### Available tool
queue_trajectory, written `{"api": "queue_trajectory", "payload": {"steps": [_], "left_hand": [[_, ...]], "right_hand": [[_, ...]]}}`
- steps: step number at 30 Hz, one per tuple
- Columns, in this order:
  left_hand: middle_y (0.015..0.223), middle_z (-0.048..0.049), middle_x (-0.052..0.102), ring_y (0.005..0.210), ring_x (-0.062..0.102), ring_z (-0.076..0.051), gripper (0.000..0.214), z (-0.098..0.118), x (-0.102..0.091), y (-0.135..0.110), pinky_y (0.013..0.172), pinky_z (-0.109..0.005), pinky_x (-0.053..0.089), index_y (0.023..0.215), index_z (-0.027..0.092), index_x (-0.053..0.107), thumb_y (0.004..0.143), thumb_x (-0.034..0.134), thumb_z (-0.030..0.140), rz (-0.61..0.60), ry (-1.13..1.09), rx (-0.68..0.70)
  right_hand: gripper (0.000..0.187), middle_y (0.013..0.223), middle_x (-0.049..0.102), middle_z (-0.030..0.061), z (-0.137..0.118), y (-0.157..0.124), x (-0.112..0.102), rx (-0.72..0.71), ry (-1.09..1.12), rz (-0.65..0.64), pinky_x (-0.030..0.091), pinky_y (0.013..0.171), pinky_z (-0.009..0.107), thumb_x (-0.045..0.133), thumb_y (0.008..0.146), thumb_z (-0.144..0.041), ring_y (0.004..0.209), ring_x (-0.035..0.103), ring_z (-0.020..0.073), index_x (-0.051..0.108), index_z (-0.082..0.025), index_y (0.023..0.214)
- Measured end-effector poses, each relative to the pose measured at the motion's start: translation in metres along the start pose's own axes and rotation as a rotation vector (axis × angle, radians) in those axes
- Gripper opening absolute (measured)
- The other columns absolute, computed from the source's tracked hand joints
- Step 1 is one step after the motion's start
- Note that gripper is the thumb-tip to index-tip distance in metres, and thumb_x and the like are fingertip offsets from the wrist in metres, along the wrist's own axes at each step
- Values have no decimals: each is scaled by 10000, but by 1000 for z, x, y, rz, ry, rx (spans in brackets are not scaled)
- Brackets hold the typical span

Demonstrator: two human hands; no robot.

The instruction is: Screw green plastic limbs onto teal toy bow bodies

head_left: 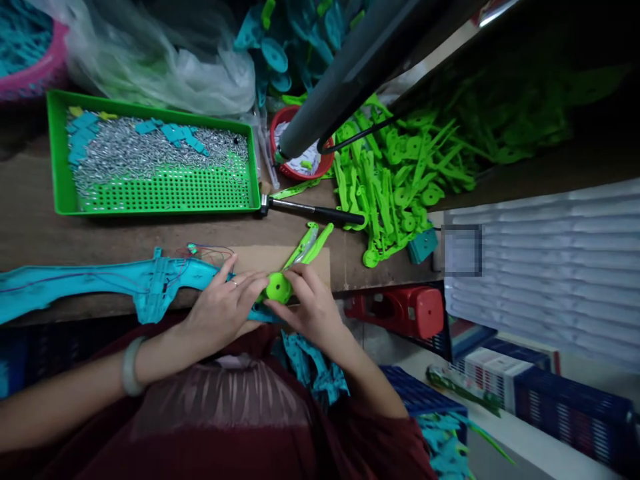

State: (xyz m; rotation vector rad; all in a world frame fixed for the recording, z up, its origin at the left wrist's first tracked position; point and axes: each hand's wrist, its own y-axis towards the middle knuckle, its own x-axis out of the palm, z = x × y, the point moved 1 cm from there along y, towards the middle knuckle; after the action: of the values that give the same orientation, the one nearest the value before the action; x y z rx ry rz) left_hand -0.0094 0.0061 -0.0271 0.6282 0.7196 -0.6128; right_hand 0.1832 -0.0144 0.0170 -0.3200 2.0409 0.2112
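A bright green plastic part with a round disc and long prongs lies between my hands. My left hand has its fingers closed on the disc's left edge, and a ring shows on one finger. From the other side, my right hand grips the same part with thumb and fingers. Under my hands runs a long blue plastic shell, reaching far to the left, with thin wires along its top. Its right end is partly hidden. A piece of cardboard lies beneath the green prongs.
Behind my hands are a green tray of small screws and blue pieces, a black-handled tool and a red basket. A pile of green parts is at right. A grey post slants overhead; a red stool stands below.
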Motion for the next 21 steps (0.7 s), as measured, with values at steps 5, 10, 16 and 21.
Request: {"api": "queue_trajectory", "payload": {"steps": [5,10,16,21], "left_hand": [[1326,-229,563,1275,544,-325,521,-5,-1,-2,1107,-637,353,1316,113,382,919,605,365,61,-76,29],[1374,-246,467,1327,455,-349,476,-6,-3,-1,1053,-612,425,1263,133,394,906,632,341,83,-43,59],[1381,-215,455,1299,473,-342,443,-7,-4,0,1013,-595,462,1253,169,405,916,617,364,59,-48,53],[1374,-232,450,1287,479,-350,465,-7,-3,2,997,-572,478,1228,160,389,904,635,386,48,-38,53]], "right_hand": [[379,1035,604,132,-9,5,6,-20,-2,-27,593,811,402,580,915,-441,969,634,251,557,-160,1168],[402,1065,601,155,-8,8,10,-31,-2,-67,585,827,399,560,923,-456,986,629,256,568,-122,1146],[419,1047,600,153,-5,12,11,-77,18,-84,574,834,390,558,920,-472,973,618,250,578,-108,1125],[430,1043,605,155,-3,17,12,-85,-13,-71,564,833,390,535,930,-470,970,610,256,580,-95,1137]]}}
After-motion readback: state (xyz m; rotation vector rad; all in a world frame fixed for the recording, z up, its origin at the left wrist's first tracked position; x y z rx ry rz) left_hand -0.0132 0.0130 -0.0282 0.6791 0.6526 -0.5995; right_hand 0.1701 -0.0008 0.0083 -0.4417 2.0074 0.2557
